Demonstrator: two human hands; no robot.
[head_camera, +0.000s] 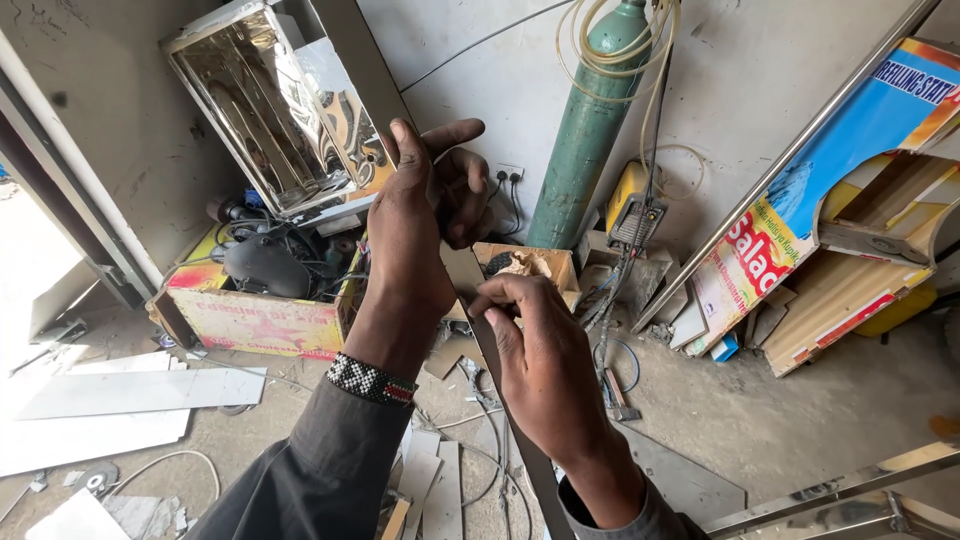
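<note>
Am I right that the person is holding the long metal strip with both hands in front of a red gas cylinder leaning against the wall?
Not quite: in the head view the gas cylinder is green, not red. The rest holds: the left hand and right hand both grip the long metal strip, with the cylinder against the wall behind.

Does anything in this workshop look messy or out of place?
Yes: pale flat sheet offcuts lie scattered over the dusty concrete floor, and a colourful printed signboard leans askew against the wall.
</note>
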